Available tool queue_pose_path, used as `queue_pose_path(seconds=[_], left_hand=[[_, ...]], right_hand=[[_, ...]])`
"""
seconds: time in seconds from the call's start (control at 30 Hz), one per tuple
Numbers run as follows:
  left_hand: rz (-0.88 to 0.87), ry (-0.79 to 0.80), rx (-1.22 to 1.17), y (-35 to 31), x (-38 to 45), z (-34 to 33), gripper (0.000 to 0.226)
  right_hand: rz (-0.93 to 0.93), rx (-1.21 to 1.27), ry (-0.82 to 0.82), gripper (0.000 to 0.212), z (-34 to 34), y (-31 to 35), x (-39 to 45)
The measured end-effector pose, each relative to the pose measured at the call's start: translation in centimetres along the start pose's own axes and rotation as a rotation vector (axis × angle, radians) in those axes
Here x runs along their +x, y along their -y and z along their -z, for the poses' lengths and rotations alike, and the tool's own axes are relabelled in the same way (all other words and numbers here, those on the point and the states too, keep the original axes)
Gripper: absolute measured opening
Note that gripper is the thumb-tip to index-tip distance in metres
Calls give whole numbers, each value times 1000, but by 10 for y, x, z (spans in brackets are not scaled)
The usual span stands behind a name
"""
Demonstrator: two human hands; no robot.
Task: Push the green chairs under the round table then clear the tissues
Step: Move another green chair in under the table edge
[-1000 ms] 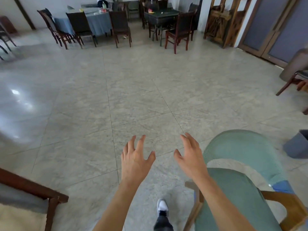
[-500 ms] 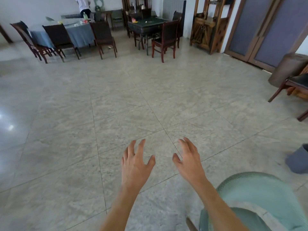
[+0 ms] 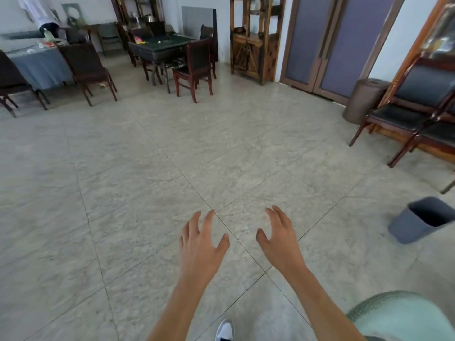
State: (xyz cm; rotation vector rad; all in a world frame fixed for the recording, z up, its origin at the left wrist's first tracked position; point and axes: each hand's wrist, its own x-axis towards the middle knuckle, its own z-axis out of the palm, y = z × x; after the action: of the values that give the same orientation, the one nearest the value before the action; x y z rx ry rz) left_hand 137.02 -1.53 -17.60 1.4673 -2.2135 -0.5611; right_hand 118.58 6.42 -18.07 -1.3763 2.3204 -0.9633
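A pale green chair [image 3: 403,316] with a rounded, ribbed-edged back sits at bottom right, beside the right forearm. Left hand [image 3: 200,244] and right hand [image 3: 280,238] hover above the floor [image 3: 123,193], fingers spread, holding nothing.

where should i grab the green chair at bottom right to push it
Probably the curved top of the green chair backrest, the only part showing. Come from above with the right hand, the nearer one; both it and the left hand hold nothing. Its seat and legs are out of frame.
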Motion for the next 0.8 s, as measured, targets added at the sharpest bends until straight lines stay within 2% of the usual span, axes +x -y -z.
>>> queue_pose_path(seconds=[0.27,0.43,0.8], left_hand=[[-198,98,-33,-28,119,-22,66],[-325,155,-35,-63,163,-46,66],[-635,388,-92,-200,202,-148,67]], right_hand=[[-139,-70,-125,60,12,-8,82],[-238,-83,-227,60,36,-28,104],[-533,-159,-470,61,114,-134,108]])
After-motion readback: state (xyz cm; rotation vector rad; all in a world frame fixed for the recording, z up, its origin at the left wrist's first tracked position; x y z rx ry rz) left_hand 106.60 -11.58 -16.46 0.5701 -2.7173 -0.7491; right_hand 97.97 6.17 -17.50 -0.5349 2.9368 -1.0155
